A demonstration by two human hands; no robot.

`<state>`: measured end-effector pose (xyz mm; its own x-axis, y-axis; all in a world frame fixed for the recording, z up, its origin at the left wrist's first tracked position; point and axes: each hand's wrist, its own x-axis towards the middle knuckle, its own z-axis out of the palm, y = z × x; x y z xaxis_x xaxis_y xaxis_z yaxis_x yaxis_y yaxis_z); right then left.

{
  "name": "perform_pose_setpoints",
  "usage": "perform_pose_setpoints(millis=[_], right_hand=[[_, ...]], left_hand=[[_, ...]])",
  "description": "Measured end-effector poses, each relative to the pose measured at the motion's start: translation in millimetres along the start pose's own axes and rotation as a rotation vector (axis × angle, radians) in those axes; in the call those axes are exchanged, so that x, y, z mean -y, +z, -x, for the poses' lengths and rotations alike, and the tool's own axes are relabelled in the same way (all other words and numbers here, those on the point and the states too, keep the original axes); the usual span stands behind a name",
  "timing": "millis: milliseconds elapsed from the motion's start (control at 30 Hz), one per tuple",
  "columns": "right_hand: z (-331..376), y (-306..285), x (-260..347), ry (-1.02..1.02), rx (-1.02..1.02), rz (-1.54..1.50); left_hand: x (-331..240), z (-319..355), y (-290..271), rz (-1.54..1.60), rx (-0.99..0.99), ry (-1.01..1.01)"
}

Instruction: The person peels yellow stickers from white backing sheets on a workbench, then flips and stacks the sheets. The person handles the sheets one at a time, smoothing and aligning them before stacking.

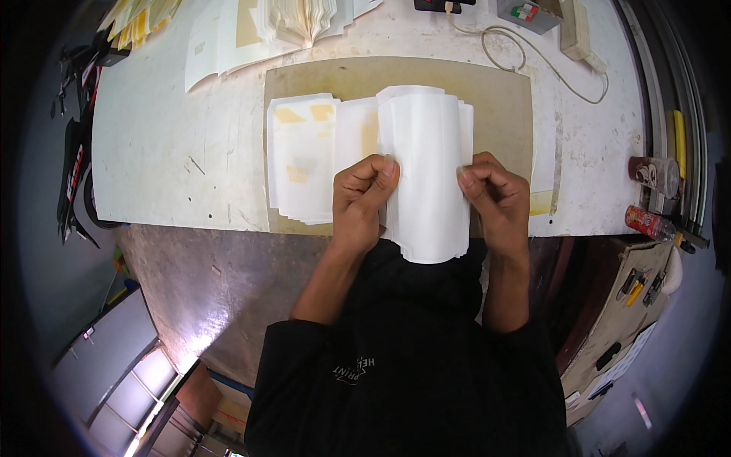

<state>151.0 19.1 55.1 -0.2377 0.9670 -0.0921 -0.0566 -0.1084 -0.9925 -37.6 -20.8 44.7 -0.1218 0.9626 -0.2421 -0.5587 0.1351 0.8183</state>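
Observation:
A stack of white paper sheets bows upward between my two hands, its near end reaching past the table's front edge. My left hand pinches the stack's left edge between thumb and curled fingers. On the opposite edge, my right hand grips it the same way. Left of them lies a pile of pale sheets with yellow patches. Another pale sheet is partly covered by the held stack and my left hand. A flat, yellowish-brown board is under the paper.
Fanned white sheets and yellow-marked papers sit along the far side of the white table. A beige cable loops near a grey box and a power strip. A cup and a red-labelled bottle stand at right.

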Motion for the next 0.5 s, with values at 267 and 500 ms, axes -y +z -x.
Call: perform_pose_setpoints(millis=[267, 500], right_hand=[[-0.5, 2.1, 3.4, 0.007, 0.016, 0.0], [-3.8, -0.5, 0.0, 0.052, 0.043, -0.022]], left_hand=[[-2.3, -1.4, 2.7, 0.051, -0.001, -0.019], [2.7, -2.5, -4.7, -0.016, 0.018, 0.007]])
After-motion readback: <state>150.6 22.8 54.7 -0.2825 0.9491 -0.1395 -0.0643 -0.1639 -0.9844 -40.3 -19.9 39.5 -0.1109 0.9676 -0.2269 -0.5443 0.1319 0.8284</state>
